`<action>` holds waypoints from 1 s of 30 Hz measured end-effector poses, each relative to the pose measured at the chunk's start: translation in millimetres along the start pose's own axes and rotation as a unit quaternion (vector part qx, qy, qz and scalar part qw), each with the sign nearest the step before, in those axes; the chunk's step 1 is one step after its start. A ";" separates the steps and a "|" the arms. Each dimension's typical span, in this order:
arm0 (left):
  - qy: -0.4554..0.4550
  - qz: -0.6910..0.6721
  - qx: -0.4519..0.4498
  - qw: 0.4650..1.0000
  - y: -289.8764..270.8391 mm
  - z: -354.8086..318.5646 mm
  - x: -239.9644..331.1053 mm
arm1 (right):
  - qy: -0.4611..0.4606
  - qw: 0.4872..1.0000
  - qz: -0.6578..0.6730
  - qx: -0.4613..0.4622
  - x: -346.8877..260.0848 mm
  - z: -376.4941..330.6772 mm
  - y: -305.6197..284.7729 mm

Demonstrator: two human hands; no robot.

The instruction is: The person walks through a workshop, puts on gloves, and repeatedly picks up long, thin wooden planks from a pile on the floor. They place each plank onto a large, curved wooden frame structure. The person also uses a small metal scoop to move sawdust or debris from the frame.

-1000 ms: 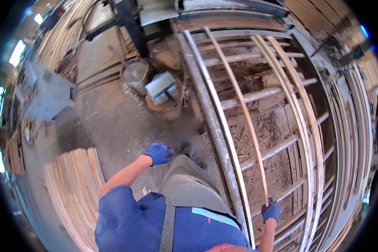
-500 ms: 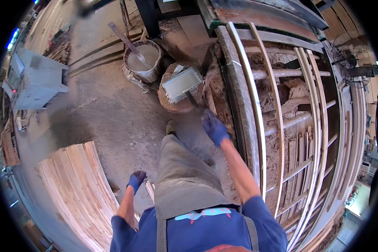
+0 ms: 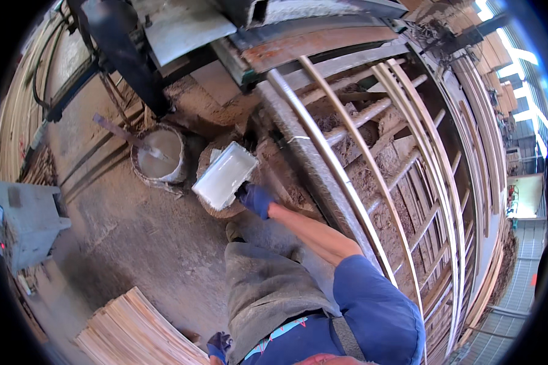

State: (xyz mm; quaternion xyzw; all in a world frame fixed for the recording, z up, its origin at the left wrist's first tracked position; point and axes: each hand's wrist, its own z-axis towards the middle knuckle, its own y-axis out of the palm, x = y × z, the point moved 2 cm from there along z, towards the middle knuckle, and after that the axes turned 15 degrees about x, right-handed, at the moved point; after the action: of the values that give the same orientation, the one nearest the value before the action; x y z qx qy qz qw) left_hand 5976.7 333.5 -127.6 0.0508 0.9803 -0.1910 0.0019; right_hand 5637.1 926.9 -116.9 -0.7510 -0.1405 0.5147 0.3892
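In a dark blue glove, my right hand [image 3: 256, 201] is closed round the short dark handle of a rectangular pan coated in white paste [image 3: 225, 174]. The pan is tilted over a round, crusted stump-like stand [image 3: 208, 205]. Left of it stands a bucket [image 3: 159, 155] of pale paste, with a long flat wooden stick [image 3: 120, 131] leaning in it. My left hand [image 3: 219, 344], also gloved in blue, hangs low beside my grey apron, close to a stack of wooden strips [image 3: 137, 325]; its fingers do not show clearly.
At my right runs a metal roller frame [image 3: 313, 164] with long wooden strips [image 3: 371, 158] lying across it and sawdust beneath. A grey machine cabinet [image 3: 27, 222] stands at the left. Ahead are a dark machine leg [image 3: 128, 67] and a metal sheet [image 3: 179, 27].
My right hand has reached the handle and closed on it, and the pan is now tilted. The view has swung to the right. My left hand sits lower in the picture.
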 end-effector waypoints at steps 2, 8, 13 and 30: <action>0.021 0.000 0.008 1.000 31.0 -6.5 38.6 | -0.055 0.995 0.084 0.027 -69.7 -27.7 -79.4; 0.173 -0.068 -0.070 0.980 98.3 -1.2 132.1 | -0.097 0.983 0.102 0.119 -74.6 -113.1 -288.5; 0.222 0.044 -0.086 0.970 162.8 -78.4 101.2 | 0.090 0.945 0.249 0.193 -31.9 -244.1 -433.3; 0.106 0.033 -0.078 0.991 189.7 -19.8 72.2 | 0.183 0.913 0.222 0.289 75.1 -90.8 -431.5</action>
State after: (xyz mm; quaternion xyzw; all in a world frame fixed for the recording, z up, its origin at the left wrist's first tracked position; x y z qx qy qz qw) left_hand 5924.2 522.9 -181.9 0.1030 0.9846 -0.1073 -0.0920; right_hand 5831.3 1216.6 163.1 -0.6984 0.2579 0.4598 0.4840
